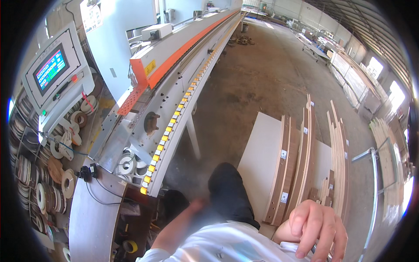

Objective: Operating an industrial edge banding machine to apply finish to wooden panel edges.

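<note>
My right hand (317, 227) is raised at the lower right, in front of my shirt and near the stacked boards (290, 168). Its fingers are loosely bent and apart, and I see nothing held in them. My left hand (198, 205) hangs low beside my dark trouser leg, smeared by motion, so its fingers do not show clearly. The boards are long, brown-edged strips with small white labels, lying on a pale panel (259, 144). To my left runs a long edge-banding machine (174, 54) with an orange stripe and a rail of yellow and white rollers (174, 114).
A control panel (51, 70) with a lit screen stands at the left, above shelves of edge-band rolls (46, 196). A metal rail frame (373, 187) and more timber (386, 148) are at the right. Stacked panels (349, 81) stand farther off.
</note>
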`<state>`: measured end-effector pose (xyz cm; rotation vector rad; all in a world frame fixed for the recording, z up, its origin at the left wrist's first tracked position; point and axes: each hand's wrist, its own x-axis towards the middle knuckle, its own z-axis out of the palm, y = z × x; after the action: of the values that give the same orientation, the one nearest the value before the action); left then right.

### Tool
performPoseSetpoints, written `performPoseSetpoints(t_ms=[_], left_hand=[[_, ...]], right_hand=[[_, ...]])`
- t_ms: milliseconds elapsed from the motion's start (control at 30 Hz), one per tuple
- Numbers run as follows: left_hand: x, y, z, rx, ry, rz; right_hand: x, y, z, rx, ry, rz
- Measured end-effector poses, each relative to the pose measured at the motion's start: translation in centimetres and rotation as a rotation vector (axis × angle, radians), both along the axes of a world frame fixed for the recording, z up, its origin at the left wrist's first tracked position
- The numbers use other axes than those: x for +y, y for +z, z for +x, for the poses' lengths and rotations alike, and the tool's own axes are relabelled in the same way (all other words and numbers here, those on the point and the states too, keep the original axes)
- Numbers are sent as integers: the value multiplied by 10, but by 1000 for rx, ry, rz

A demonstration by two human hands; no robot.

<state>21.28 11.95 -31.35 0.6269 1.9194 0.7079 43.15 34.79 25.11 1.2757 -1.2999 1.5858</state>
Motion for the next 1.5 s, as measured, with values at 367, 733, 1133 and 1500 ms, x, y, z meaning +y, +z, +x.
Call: performPoseSetpoints(t_ms=[367,733,1133,1500], left_hand=[[-6,2,11,147,-120,46],[6,13,18,157,-106,46],[-2,10,17,164,-103,73],[1,1,13,25,-9,23]], right_hand=[[19,-11,27,-13,-14,5],[20,-10,29,-29,-28,-11],[21,-14,10,-48,16,-11],[13,-12,-21,-76,55,21]])
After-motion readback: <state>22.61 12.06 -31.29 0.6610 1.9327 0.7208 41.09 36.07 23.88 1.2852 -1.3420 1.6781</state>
